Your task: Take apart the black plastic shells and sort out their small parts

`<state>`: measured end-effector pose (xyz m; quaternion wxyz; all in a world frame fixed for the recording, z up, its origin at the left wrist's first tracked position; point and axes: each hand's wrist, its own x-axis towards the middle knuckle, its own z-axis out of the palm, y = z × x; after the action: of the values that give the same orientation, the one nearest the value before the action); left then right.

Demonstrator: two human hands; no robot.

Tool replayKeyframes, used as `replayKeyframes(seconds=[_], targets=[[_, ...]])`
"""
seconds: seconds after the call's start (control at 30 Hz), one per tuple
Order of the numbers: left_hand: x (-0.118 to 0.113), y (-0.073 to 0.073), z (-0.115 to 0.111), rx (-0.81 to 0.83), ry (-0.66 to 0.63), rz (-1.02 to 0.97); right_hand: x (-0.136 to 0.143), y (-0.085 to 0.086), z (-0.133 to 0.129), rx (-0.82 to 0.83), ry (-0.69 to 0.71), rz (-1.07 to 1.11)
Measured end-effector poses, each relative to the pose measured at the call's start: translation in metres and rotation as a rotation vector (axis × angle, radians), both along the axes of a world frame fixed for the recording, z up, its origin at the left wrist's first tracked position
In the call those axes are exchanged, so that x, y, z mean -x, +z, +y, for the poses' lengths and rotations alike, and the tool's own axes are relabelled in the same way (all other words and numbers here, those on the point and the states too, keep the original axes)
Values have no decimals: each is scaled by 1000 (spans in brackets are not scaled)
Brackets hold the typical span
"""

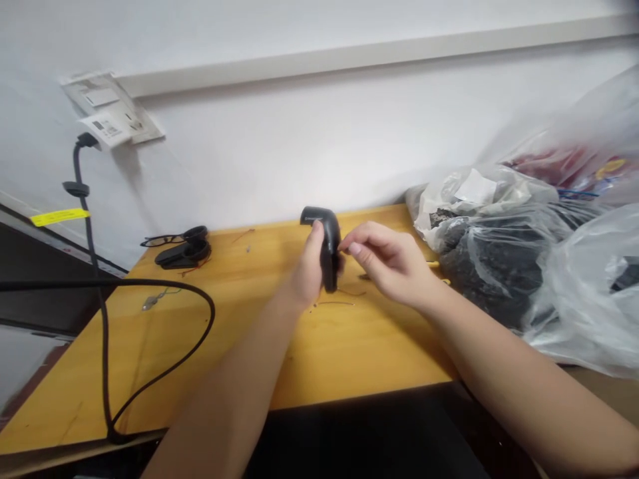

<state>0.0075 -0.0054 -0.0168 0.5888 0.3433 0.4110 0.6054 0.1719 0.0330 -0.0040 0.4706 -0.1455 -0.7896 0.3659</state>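
A black pistol-shaped device [330,229] with small pale lettering on its short head is held upright above the wooden table. My left hand [310,266] is closed around its handle, thumb along the near side and fingertips showing past the far edge. At the device's right edge, my right hand [382,259] has thumb and forefinger pinched together. Whatever lies between those fingertips is too small to make out. Below the hands, thin wire pieces [337,304] lie on the tabletop [344,359].
Clear plastic bags [499,259] with dark contents crowd the right side. A black cable [212,313] loops over the left side from a wall socket [134,123]. Glasses [162,240], a black curved part [184,254] and a small wired piece [150,303] lie at left.
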Motion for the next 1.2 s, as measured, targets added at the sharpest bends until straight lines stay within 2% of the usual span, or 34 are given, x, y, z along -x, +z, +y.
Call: replayKeyframes(seconds=[0.17,0.33,0.5,0.63,0.87,1.0,1.2], targets=[[0,-3,3,39,-49,10,1,0,4,58,-35,-20],[5,-6,4,-38,-37,133,2,0,4,179,-60,53],[5,-15,7,-50,-31,209,0,1,5,115,-130,17],[4,-19,9,-80,-21,177,-2,2,5,60,-128,4],[2,-9,3,-67,-14,150,-2,3,5,-49,-132,33],[-1,-3,0,-56,-21,154,-1,4,5,2,-141,85],[-2,-4,-2,-91,-41,84,-2,4,7,100,-116,60]])
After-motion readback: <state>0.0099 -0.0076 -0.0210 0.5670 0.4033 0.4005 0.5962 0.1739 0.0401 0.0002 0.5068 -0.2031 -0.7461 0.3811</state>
